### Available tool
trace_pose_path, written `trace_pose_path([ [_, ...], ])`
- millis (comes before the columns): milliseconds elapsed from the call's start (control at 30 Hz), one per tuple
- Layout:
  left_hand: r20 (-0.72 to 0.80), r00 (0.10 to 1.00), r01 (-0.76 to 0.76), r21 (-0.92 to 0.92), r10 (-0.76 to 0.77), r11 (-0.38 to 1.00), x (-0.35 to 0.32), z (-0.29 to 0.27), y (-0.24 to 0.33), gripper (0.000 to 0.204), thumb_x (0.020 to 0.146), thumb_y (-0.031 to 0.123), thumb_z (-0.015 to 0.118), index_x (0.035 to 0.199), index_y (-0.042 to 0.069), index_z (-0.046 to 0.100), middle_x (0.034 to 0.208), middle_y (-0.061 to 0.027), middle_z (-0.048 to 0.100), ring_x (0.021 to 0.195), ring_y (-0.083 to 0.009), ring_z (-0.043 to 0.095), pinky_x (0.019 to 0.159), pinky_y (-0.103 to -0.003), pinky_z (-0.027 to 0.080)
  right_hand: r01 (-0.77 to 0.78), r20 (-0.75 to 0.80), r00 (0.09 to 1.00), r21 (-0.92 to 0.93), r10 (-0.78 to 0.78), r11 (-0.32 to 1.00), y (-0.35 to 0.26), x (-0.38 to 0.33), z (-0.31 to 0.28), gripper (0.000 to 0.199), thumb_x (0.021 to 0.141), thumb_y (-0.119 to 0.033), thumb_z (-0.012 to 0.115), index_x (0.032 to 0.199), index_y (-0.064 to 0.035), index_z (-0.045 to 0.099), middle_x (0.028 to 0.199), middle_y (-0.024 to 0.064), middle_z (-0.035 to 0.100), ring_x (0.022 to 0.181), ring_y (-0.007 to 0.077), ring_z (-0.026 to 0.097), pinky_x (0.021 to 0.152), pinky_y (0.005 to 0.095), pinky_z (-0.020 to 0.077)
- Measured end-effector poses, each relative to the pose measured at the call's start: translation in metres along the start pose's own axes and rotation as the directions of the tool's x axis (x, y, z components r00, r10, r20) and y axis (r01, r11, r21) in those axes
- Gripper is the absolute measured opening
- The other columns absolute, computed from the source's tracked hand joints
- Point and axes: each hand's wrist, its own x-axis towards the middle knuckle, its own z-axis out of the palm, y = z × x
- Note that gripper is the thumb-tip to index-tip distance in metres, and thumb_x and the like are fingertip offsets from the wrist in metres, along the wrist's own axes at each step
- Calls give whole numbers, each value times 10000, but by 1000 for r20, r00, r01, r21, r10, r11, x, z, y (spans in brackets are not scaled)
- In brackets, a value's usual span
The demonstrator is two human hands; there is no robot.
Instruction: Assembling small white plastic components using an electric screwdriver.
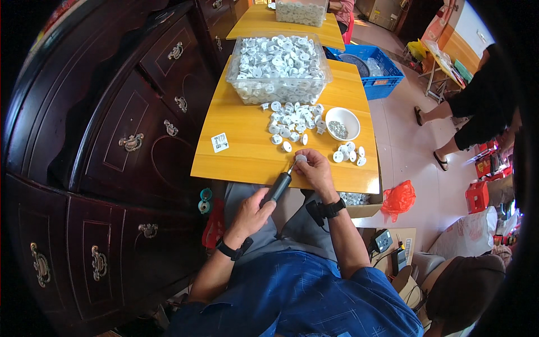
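Screwdriver (277,189), dark and cylindrical with a thin shiny shaft, sits in my left hand (252,213), the fingers curled closed around the near end of its handle. It slants far and to the right over the near edge of the yellow wooden table (224,163). My right hand (316,171) has a small round white piece (301,159) pinched between thumb and fingers, just over the tabletop near that edge. The shaft's tip reaches this piece's left side; whether the two touch, I can't tell. Beyond my hands lies a loose heap of similar white parts (292,119), with a few spread toward me. On the heap's far side stands a clear plastic bin (279,96), filled high with more of them. To the right of the heap is a white bowl (349,119) with small metal bits (337,130) gathered in it, too tiny to make out. Nearer than the bowl, a small cluster (349,153) of white pieces lies to the right of my right hand. Over on the table's left is a square white label (220,142). A dark wooden cabinet (115,168) lines my left side, while a blue crate (383,84) sits far right, beyond the table's edge. Nearer on the right, a red plastic bag (399,200) lies on the floor.
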Motion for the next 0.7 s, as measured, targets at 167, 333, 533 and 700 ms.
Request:
trace_pose_path([
  [167, 11, 1000, 11, -9, -11, 1000, 0, 0, 1, 353, 911, 238, 585, 1190, 21, 574, 670, -70, 599, 507, -163, 609, 511, -310, 493, 14, 2, 1000, -4, -14, 1000, 1, 0, -1, 133, 929, -62, 620, 1038, 8, 649, 809, 14, 658, 702, 67, 624, 618, 202, 501],
  [333, 13, 1000, 2, 6, -2, 1000, 1, -1, 1, 342, 912, 237, 587, 1175, 19, 577, 664, -66, 597, 514, -162, 612, 512, -310, 492, 19, 5, 1000, -17, -19, 1000, 1, -1, -1, 138, 923, -57, 623, 1043, 5, 649, 810, 16, 662, 707, 68, 627, 622, 203, 504],
  [533, 10, 1000, -4, 9, 4, 1000, 1, -2, -2, 342, 910, 224, 586, 1177, 11, 575, 665, -64, 598, 510, -156, 606, 508, -309, 486, 22, 2, 1000, -58, -22, 998, -1, -2, 0, 137, 901, -24, 625, 1032, -1, 659, 795, 21, 668, 700, 69, 627, 624, 208, 507],
  [700, 37, 998, 45, -72, -42, 996, 0, -3, -1, 339, 913, 217, 584, 1182, 12, 576, 673, -53, 600, 513, -131, 595, 494, -292, 485, 37, 8, 999, -86, -36, 996, -2, -2, -1, 128, 900, -6, 618, 1019, -4, 665, 792, 22, 671, 691, 70, 625, 627, 203, 506],
])
